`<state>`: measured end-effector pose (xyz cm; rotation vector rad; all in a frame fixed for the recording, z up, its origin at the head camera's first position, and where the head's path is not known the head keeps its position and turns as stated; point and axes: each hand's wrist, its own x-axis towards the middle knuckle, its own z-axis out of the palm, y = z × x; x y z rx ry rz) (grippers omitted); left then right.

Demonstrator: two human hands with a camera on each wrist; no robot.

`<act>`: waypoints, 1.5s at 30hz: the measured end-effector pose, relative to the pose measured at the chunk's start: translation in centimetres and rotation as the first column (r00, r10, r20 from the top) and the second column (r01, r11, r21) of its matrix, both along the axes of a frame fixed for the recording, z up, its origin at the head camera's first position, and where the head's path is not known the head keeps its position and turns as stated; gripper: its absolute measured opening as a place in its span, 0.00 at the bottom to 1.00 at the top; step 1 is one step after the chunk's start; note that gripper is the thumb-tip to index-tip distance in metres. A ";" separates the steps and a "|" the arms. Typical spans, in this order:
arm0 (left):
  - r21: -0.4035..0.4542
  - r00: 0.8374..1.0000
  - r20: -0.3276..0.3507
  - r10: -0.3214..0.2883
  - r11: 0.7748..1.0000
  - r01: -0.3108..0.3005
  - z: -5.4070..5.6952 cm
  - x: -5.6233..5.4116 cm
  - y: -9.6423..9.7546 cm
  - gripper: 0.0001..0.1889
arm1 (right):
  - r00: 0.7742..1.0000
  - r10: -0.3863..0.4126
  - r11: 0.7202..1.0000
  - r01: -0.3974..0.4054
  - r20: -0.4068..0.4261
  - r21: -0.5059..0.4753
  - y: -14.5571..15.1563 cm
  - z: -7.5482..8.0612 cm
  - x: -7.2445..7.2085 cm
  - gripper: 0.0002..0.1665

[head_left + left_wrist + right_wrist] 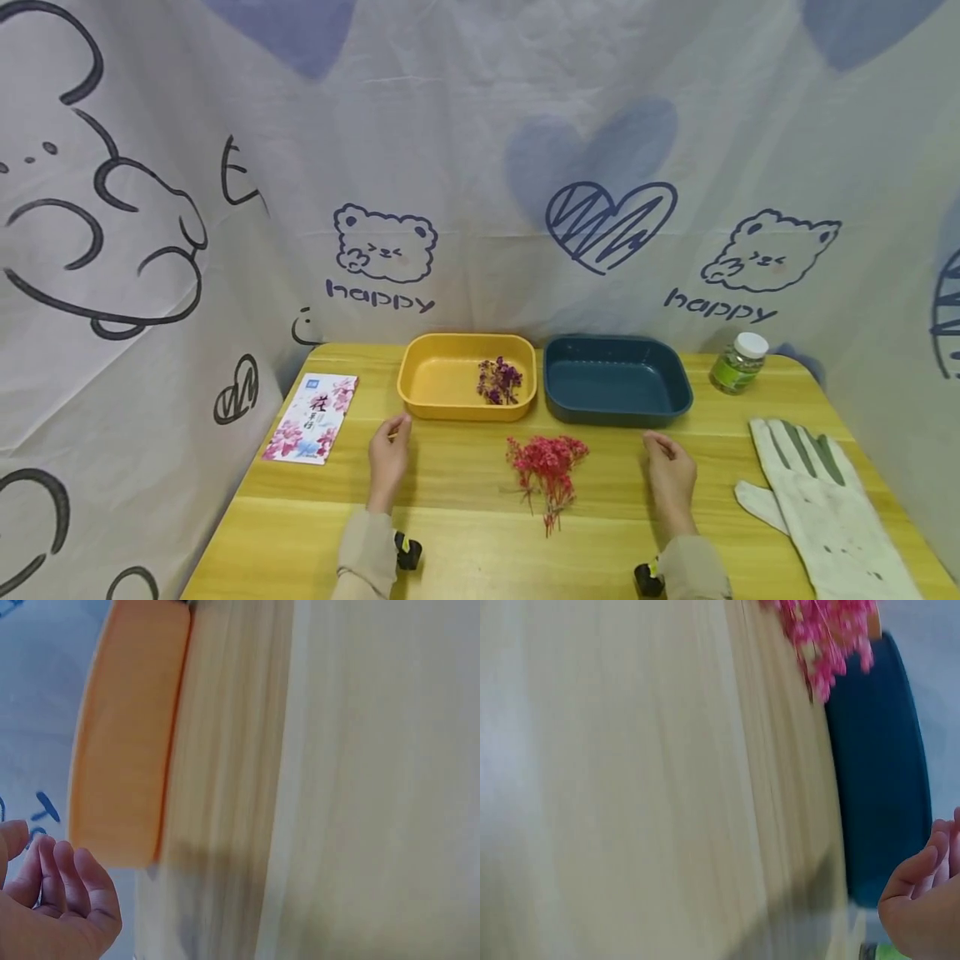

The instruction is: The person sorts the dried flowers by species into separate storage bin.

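My left hand (388, 454) hovers in front of the yellow tray (435, 411), fingers loosely bent and holding nothing. In the left wrist view its fingers (71, 881) curve gently beside the tray's wall. On the other side, my right hand (671, 475) is held in front of the dark blue tray (618, 412), likewise loosely bent around nothing. A bunch of red dried flowers (549, 467) lies on the table between the hands. Inside the yellow tray, toward its right end, sits a small purple dried flower bunch (498, 382).
A floral-printed card or packet (311, 418) lies at the table's left. At the right are a lidded jar (738, 364) with a green label and a white-and-green work glove (825, 508). A printed cloth (480, 167) hangs behind the wooden table (480, 550).
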<state>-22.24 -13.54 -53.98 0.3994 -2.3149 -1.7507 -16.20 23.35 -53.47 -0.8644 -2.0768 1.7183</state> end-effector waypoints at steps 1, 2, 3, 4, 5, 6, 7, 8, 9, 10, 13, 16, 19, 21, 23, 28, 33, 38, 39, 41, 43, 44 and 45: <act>0.021 1.000 0.004 -0.012 1.000 0.012 0.1 0.4 0.3 0.16 | 1.000 -0.006 1.000 0.006 0.001 -0.004 0.5 -0.1 0.0 0.21; 0.036 1.000 0.008 -0.024 0.999 0.024 0.2 0.8 0.6 0.16 | 1.000 -0.010 1.000 0.010 0.007 -0.003 1.0 -0.1 0.0 0.22; 0.050 0.999 0.013 -0.040 0.998 0.039 0.3 1.2 0.9 0.16 | 1.000 -0.015 1.000 0.015 0.011 -0.003 1.5 -0.2 0.0 0.22; 0.061 0.999 0.015 -0.052 0.997 0.051 0.3 1.6 1.3 0.16 | 1.000 -0.020 1.000 0.020 0.016 -0.003 2.0 -0.3 0.0 0.23; 0.067 0.998 0.019 -0.066 0.996 0.065 0.3 2.1 1.7 0.16 | 0.999 -0.024 1.000 0.024 0.024 0.001 2.4 -0.3 -0.1 0.23; 0.081 0.996 0.021 -0.081 0.994 0.079 0.3 2.5 2.0 0.16 | 0.999 -0.031 1.000 0.031 0.030 0.006 2.9 -0.4 -0.2 0.24; 0.093 0.995 0.019 -0.096 0.991 0.094 0.2 2.9 2.4 0.16 | 0.999 -0.039 0.999 0.039 0.031 0.007 3.3 -0.5 -0.3 0.24; 0.102 0.993 0.018 -0.113 0.989 0.111 0.2 3.3 2.8 0.16 | 0.998 -0.044 0.999 0.044 0.034 0.008 3.7 -0.6 -0.5 0.24; 0.113 0.991 0.015 -0.130 0.985 0.128 0.2 3.6 3.3 0.16 | 0.998 -0.052 0.999 0.052 0.034 0.012 4.0 -0.6 -0.7 0.24; 0.123 0.989 0.010 -0.145 0.982 0.142 0.2 4.0 3.7 0.17 | 0.997 -0.062 0.998 0.062 0.036 0.012 4.4 -0.7 -0.9 0.24; 0.134 0.982 -0.002 -0.189 0.973 0.187 0.1 5.0 5.0 0.17 | 0.995 -0.087 0.995 0.085 0.043 0.045 5.4 -1.0 -1.5 0.23; 0.132 0.974 -0.007 -0.228 0.965 0.227 0.0 6.1 6.3 0.17 | 0.993 -0.100 0.991 0.095 0.063 0.089 6.3 -1.2 -2.2 0.24; 0.146 0.965 0.006 -0.261 0.955 0.258 -0.2 7.2 7.5 0.17 | 0.992 -0.090 0.986 0.076 0.088 0.149 7.0 -1.2 -2.8 0.25; 0.158 0.959 0.016 -0.284 0.948 0.278 -0.5 7.7 8.4 0.17 | 0.992 -0.075 0.981 0.055 0.101 0.184 7.4 -1.0 -3.1 0.26; 0.163 0.951 0.031 -0.306 0.941 0.297 -0.9 8.2 9.1 0.17 | 0.993 -0.055 0.978 0.031 0.108 0.205 7.7 -0.9 -3.5 0.27; 0.137 0.933 0.051 -0.356 0.928 0.346 -1.9 8.8 10.7 0.15 | 0.991 -0.030 0.981 0.004 0.130 0.195 8.2 -0.5 -4.0 0.29; 0.070 0.937 0.007 -0.348 0.935 0.347 -2.5 8.8 11.9 0.13 | 0.990 -0.024 0.983 -0.002 0.139 0.183 8.2 -0.3 -4.3 0.30; 0.047 0.932 -0.024 -0.363 0.930 0.364 -2.7 8.7 12.6 0.12 | 0.993 -0.034 0.986 0.015 0.114 0.166 8.2 -0.2 -4.5 0.29; 0.042 0.930 -0.023 -0.366 0.929 0.367 -2.8 8.7 12.7 0.13 | 0.994 -0.034 0.987 0.016 0.109 0.161 8.2 -0.3 -4.5 0.29; 0.021 0.929 -0.027 -0.369 0.929 0.370 -2.9 8.6 12.9 0.13 | 0.994 -0.033 0.987 0.017 0.100 0.158 8.2 -0.3 -4.5 0.28; 0.005 0.931 -0.029 -0.364 0.931 0.365 -3.1 8.5 13.0 0.13 | 0.995 -0.029 0.988 0.013 0.099 0.156 8.2 -0.3 -4.5 0.28; -0.002 0.932 -0.030 -0.361 0.933 0.361 -3.2 8.5 13.1 0.13 | 0.995 -0.027 0.988 0.011 0.100 0.156 8.2 -0.3 -4.5 0.28; -0.006 0.934 -0.029 -0.357 0.934 0.357 -3.2 8.5 13.1 0.13 | 0.994 -0.027 0.987 0.011 0.102 0.157 8.2 -0.3 -4.5 0.28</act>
